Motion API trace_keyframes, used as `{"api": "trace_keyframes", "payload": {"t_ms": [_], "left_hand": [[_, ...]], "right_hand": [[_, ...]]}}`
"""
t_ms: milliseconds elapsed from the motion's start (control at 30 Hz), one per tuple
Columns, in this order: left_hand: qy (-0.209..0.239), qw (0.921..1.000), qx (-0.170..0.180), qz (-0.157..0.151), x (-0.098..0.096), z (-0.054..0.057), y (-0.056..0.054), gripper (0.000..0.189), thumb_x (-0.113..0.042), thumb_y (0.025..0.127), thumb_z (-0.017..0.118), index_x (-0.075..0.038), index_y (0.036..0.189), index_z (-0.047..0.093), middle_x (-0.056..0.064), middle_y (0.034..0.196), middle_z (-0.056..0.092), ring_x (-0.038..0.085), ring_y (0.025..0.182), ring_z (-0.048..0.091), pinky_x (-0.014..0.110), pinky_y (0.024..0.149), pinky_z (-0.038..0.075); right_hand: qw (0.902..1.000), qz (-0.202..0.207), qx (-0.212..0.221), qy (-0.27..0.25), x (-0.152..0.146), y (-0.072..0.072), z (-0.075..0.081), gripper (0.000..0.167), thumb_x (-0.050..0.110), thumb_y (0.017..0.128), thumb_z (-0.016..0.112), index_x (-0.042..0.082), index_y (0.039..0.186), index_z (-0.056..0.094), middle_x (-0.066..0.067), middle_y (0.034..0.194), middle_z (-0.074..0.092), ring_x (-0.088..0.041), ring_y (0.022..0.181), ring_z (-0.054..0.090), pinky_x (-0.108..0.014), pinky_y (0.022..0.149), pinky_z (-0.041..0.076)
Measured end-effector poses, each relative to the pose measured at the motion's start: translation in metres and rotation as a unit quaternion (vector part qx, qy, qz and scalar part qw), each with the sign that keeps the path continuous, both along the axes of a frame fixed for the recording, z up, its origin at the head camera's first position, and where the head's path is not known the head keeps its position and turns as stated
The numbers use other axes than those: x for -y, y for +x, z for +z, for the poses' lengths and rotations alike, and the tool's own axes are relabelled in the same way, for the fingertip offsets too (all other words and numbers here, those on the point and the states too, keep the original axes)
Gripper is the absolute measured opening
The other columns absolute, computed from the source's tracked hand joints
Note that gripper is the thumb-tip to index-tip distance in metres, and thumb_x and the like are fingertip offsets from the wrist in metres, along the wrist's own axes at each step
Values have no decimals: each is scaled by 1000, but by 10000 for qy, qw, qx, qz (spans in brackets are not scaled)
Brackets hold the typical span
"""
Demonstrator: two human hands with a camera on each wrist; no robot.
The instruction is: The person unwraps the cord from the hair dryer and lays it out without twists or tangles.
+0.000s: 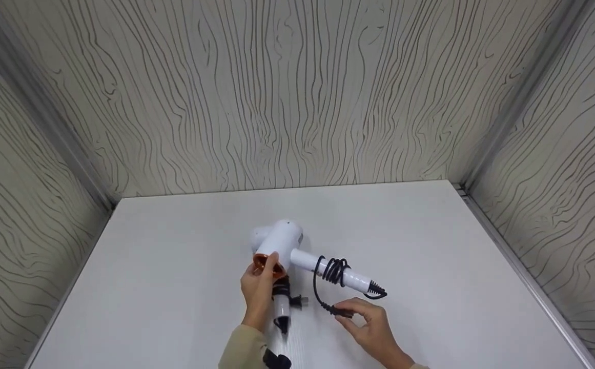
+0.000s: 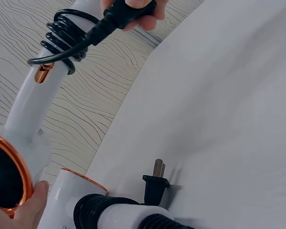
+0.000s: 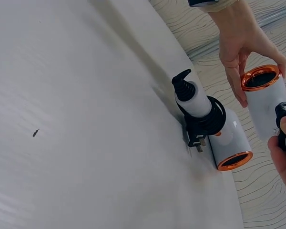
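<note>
My left hand [image 1: 260,288] grips a white hair dryer [image 1: 281,238] by its barrel, thumb and fingers at the copper-coloured rim. The dryer is held up over the table, its handle pointing right. A black cord [image 1: 334,270] is wound in several loops round that handle. Between thumb and fingers, my right hand [image 1: 371,328] pinches the plug [image 1: 342,311] at the cord's free end, below the handle. Under the left hand a second white hair dryer [image 3: 231,138] lies on the table, its cord wrapped round its handle and its plug [image 2: 155,188] sticking out with the prongs showing.
The white table [image 1: 174,277] reaches back to a wood-grain patterned panel [image 1: 277,102], with similar panels at both sides. A small dark mark [image 3: 35,133] shows on the table surface in the right wrist view.
</note>
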State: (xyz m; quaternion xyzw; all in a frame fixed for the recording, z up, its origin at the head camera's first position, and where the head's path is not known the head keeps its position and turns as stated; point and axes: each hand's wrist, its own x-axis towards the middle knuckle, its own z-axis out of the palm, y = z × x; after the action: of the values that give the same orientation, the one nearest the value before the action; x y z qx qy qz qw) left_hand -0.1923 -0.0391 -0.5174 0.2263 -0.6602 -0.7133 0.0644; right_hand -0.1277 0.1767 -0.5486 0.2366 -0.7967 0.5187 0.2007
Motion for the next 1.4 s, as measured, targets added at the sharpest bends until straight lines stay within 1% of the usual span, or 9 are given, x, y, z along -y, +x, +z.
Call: {"api": "trace_keyframes", "payload": {"t_ms": [200, 367, 500, 733, 900, 1000, 1100, 1200, 1400], "left_hand": [[-226, 9995, 73, 221, 3, 2, -4, 57, -45, 84, 68, 3, 115, 61, 20, 108, 68, 19, 86, 64, 21, 71, 49], [-244, 9988, 117, 404, 6, 1, -6, 62, -44, 84, 68, 5, 121, 58, 25, 117, 64, 26, 97, 65, 26, 76, 53], [-305, 9985, 21, 456, 8, 1, -6, 63, -44, 84, 68, 5, 123, 57, 26, 121, 63, 29, 102, 64, 33, 83, 55], [-367, 9983, -178, 410, 8, 4, -4, 58, -44, 83, 69, 0, 120, 60, 19, 114, 67, 23, 97, 63, 25, 79, 49], [-345, 9983, -320, 338, 8, 5, -5, 65, -39, 84, 70, 3, 130, 53, 24, 125, 62, 30, 109, 63, 36, 91, 53], [-426, 9981, -343, 296, 8, 5, -5, 65, -37, 84, 70, 3, 131, 52, 24, 127, 61, 32, 113, 62, 41, 95, 52], [-507, 9979, -353, 204, 8, 5, -5, 65, -37, 84, 70, 3, 132, 51, 25, 128, 61, 34, 114, 61, 45, 98, 51], [-504, 9980, -371, 116, 8, 4, -5, 65, -37, 85, 69, 3, 133, 51, 25, 129, 60, 35, 117, 60, 46, 101, 50], [-549, 9972, -499, -1, 8, 2, -2, 65, -32, 83, 71, 4, 134, 49, 26, 129, 60, 36, 116, 61, 43, 97, 54]], "right_hand": [[9991, 125, -337, 205, -3, 2, 15, 30, -11, 71, 76, 8, 94, 72, -9, 83, 74, -5, 76, 67, -17, 66, 56], [9976, 124, -594, 335, -6, 2, 27, 30, -11, 70, 76, 7, 94, 72, -11, 85, 74, -10, 78, 70, -10, 71, 54], [9962, 144, -788, 339, -7, 0, 36, 31, -13, 68, 76, 5, 93, 72, -12, 85, 74, -10, 78, 70, -8, 73, 54], [9926, 207, -1192, 89, -10, -7, 56, 35, -18, 66, 75, 3, 94, 72, -15, 85, 73, -4, 82, 69, -9, 72, 54], [9913, 105, -1309, 7, -13, -13, 71, 34, -19, 68, 73, 2, 95, 71, -15, 84, 72, -4, 80, 68, -9, 71, 54], [9900, -16, -1412, -3, -17, -18, 78, 34, -20, 68, 72, 1, 94, 71, -15, 84, 72, -5, 80, 68, -9, 73, 54], [9895, -176, -1435, -47, -23, -22, 85, 34, -22, 68, 72, 0, 94, 71, -15, 84, 72, -1, 84, 67, -8, 77, 53], [9893, -264, -1426, -182, -28, -26, 89, 32, -23, 69, 70, -3, 94, 70, -16, 85, 71, 4, 86, 66, -7, 78, 52], [9885, -490, -1375, -382, -36, -33, 88, 29, -24, 71, 68, -8, 95, 69, -19, 86, 70, 8, 90, 65, -6, 78, 52]]}}
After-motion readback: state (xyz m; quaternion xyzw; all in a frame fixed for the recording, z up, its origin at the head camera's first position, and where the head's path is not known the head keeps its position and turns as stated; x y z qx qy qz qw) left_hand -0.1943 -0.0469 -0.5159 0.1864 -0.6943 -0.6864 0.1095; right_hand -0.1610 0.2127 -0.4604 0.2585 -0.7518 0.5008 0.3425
